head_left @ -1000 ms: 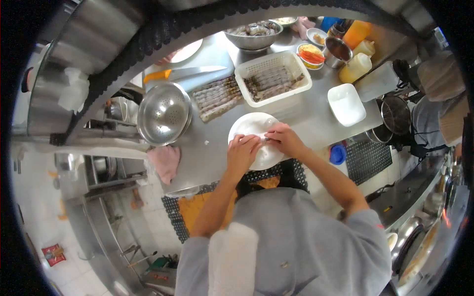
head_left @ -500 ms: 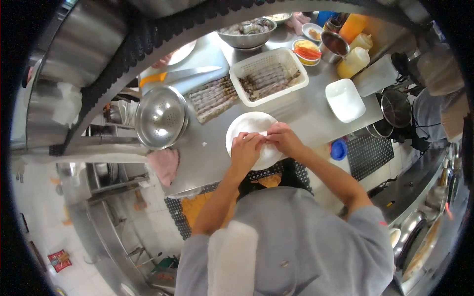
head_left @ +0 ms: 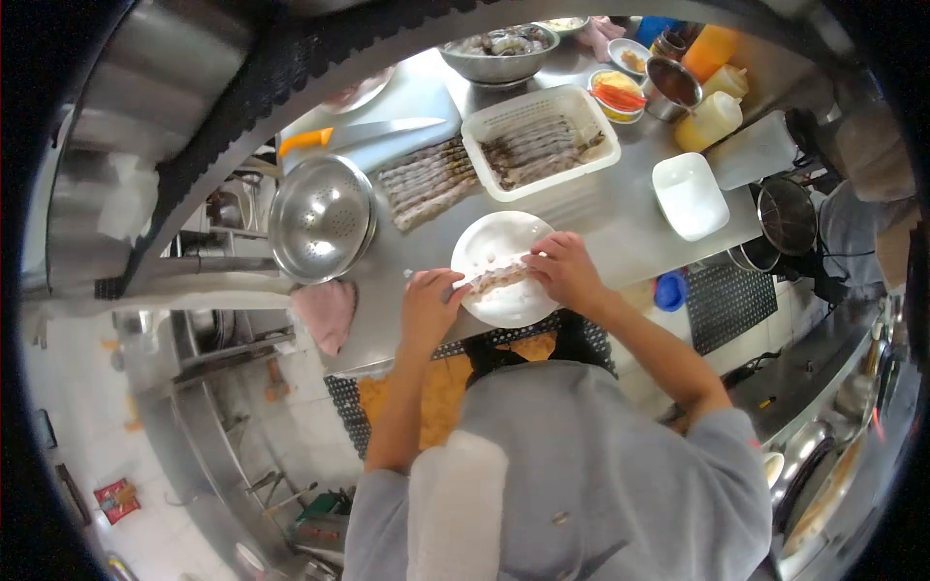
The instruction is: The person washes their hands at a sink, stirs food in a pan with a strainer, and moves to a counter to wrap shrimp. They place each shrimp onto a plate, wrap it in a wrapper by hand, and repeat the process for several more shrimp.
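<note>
My left hand (head_left: 432,302) pinches the left end of a pale pink-grey shrimp (head_left: 498,281). At its other end the fingers of my right hand (head_left: 564,269) close on it. The shrimp is stretched out between both hands over a round white plate (head_left: 504,232), on which a few small pale bits lie. Just beyond the plate, a white plastic basket (head_left: 605,160) holds straightened grey shrimp (head_left: 542,145) in rows. More shrimp (head_left: 426,184) lie side by side on the steel counter, left of the basket.
A steel colander (head_left: 322,218) and a pink cloth (head_left: 325,315) sit at the left. Behind, an orange-handled knife (head_left: 363,134) rests on a cutting board (head_left: 426,102), near a steel bowl (head_left: 496,66). To the right stand a white dish (head_left: 690,197) and squeeze bottles (head_left: 709,121).
My hands were together over the plate; now they are apart, the left moved left and down. The shrimp shows stretched between them, and bits on the plate are visible.
</note>
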A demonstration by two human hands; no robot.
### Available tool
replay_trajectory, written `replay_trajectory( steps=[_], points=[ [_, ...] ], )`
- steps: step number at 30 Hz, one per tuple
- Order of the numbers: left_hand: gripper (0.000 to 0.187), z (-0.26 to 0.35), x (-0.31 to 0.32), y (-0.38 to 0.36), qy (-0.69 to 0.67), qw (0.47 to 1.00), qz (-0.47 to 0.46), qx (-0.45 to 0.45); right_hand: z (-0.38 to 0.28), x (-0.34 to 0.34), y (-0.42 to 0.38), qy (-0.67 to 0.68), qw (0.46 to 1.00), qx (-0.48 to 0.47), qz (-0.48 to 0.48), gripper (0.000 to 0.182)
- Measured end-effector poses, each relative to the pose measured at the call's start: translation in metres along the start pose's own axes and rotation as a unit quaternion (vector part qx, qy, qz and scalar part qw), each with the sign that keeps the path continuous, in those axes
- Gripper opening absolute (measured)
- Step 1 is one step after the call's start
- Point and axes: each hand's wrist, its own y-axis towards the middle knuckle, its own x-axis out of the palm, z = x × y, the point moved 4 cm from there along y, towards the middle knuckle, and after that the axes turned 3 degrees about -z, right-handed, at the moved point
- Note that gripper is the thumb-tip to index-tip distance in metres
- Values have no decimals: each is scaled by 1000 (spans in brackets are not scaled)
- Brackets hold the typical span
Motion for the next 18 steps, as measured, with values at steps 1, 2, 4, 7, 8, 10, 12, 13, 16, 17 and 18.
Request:
replay_trajectory(
  steps=[1,2,4,7,8,10,12,13,16,17,18],
  points=[
    [21,0,1,-3,2,1000,3,-3,-6,4,4,2,1000,-4,0,29],
    [21,3,4,-4,15,1000,13,16,-12,9,10,47,999,-1,-18,28],
    [21,8,9,-5,30,999,28,34,-19,23,16,106,993,1,-43,23],
    [20,11,17,-2,67,997,0,39,-11,36,14,44,995,-14,-87,18],
    [20,10,18,-1,66,997,-1,47,-7,33,13,43,995,-17,-88,18],
    [20,12,23,-1,63,997,-1,50,-1,21,7,4,998,-27,-61,14],
    [22,17,27,4,62,995,-5,78,5,11,5,-13,997,-23,-69,15],
    [22,16,30,3,61,995,-2,78,6,6,5,-28,997,-13,-77,16],
    [23,15,37,3,36,994,-10,98,-3,1,7,-32,998,-32,-36,19],
    [23,14,37,3,39,994,-2,105,-7,4,10,-35,998,-31,-35,19],
    [23,14,37,1,41,993,4,111,-12,8,12,4,999,-29,-43,22]
  ],
)
